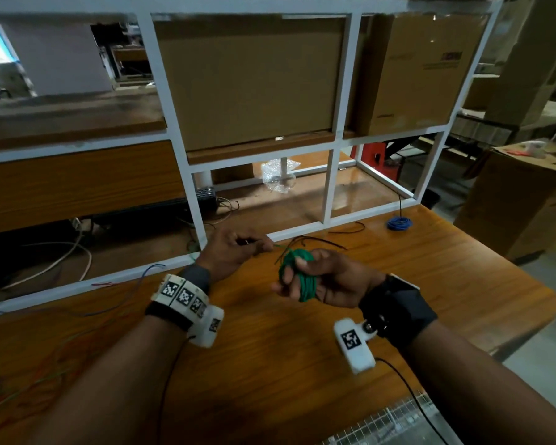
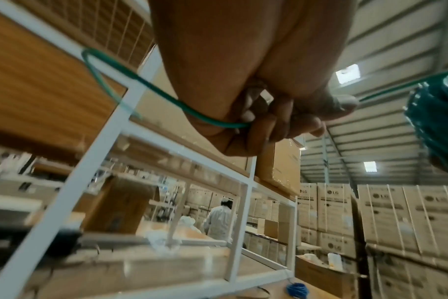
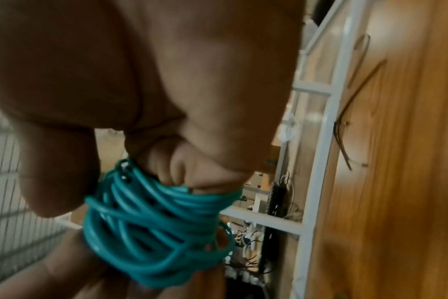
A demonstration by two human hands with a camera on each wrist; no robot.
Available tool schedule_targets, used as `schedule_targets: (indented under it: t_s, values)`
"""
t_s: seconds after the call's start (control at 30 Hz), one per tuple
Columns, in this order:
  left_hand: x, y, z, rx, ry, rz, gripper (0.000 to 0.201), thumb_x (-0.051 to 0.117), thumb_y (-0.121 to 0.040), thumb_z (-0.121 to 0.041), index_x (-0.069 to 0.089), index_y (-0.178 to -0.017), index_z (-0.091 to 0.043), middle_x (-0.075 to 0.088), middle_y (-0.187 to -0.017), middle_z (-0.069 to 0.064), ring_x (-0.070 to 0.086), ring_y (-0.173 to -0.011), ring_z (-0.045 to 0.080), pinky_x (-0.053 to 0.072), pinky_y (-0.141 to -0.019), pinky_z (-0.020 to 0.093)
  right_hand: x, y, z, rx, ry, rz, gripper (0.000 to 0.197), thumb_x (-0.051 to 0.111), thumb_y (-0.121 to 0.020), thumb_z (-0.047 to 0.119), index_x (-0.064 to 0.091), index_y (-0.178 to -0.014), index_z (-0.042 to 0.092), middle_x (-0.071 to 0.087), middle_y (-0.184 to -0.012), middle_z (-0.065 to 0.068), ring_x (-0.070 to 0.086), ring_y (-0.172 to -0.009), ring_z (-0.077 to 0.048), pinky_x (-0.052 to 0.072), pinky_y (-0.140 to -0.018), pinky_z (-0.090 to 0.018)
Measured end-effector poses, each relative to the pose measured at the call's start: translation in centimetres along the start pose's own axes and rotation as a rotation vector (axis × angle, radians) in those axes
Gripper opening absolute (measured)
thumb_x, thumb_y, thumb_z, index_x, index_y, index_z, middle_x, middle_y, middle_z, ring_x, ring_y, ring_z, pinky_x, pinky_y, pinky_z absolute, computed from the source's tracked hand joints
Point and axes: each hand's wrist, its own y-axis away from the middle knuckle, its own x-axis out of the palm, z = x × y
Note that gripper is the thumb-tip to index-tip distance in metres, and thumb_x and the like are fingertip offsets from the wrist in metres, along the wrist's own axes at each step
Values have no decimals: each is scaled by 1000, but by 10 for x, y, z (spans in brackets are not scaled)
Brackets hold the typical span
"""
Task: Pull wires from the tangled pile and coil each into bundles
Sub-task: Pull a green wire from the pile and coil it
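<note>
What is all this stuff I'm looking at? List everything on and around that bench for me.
green wire coil: one, green, wound round the right hand's fingers, held above the table
loose green wire end: one, green, running from the coil through the left hand
blue wire bundle: one, blue, coiled, on the table's far right
black wires: a few, black, loose on the table behind the hands
thin coloured wires: several, red, orange and green, spread on the table's left
table: one, brown wood
white frame: one, white, standing at the table's back
cardboard boxes: two, brown, behind the frame
left hand: pinches the wire end
right hand: holds the coil
</note>
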Motion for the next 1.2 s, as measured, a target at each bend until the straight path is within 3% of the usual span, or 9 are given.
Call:
schedule_targets:
  t_s: [0.1,0.2,0.37,0.47,0.6,0.73,0.9,1.1,1.2]
  values:
    - [32,8,12,-100,250,-20,9,72,-87,-10,77,-87,-17,68,-68,0,55,-52,14,40,-45,23,5,-4,9,-183,-241,32,36,63,-100,26,64,-116,-6,68,-114,-24,63,-117,-30,46,-111,-39]
    - [65,23,9,-290,538,-27,29,61,-88,0,77,-72,-18,63,-61,1,52,-47,11,32,-39,19,8,-12,20,-371,-331,-169,56,52,-102,38,54,-132,-9,64,-129,-26,64,-120,-30,43,-114,-38]
    - [77,50,18,-194,100,19,14,63,-98,-27,75,-96,-32,58,-60,-9,53,-57,5,45,-56,25,-12,-13,16,-414,84,-727,67,38,-107,52,45,-146,-2,72,-125,-14,65,-122,-22,41,-106,-39]
    - [62,51,16,-140,-171,47,17,61,-98,-35,75,-106,-31,71,-86,-16,62,-72,1,53,-69,28,-12,-9,-3,-217,592,-893,58,40,-103,63,70,-117,15,78,-110,3,68,-112,-15,46,-105,-47]
    - [41,29,-2,-42,-550,41,16,63,-95,-35,76,-102,-29,69,-85,-16,62,-73,3,54,-70,28,-13,-10,-15,87,953,-774,74,35,-93,82,80,-91,23,77,-102,7,68,-102,-9,49,-105,-47]
    - [21,-7,-22,-79,-428,35,12,76,-86,-38,77,-88,-26,70,-71,-11,66,-62,2,49,-61,21,-10,-9,0,265,967,-546,60,53,-96,68,81,-79,18,77,-100,-6,68,-99,-23,51,-102,-50]
    - [17,-29,-30,-10,-94,115,5,80,-83,-16,80,-86,-13,76,-75,2,68,-64,13,57,-63,27,-6,3,3,124,290,-193,24,62,-99,21,74,-92,2,77,-89,-14,66,-120,-28,47,-111,-42]
    - [54,-9,-15,-160,237,-48,27,59,-89,12,72,-73,-6,62,-62,7,51,-49,8,38,-46,21,-3,1,13,-283,-199,-116,27,64,-99,22,62,-113,-1,75,-102,-15,63,-117,-31,46,-111,-39]
    - [80,4,-12,-230,153,-103,24,51,-93,6,69,-78,4,63,-62,14,47,-44,7,36,-52,26,-4,-5,19,-379,-228,-226,29,65,-98,27,62,-115,5,72,-118,-14,66,-113,-26,57,-88,-45]
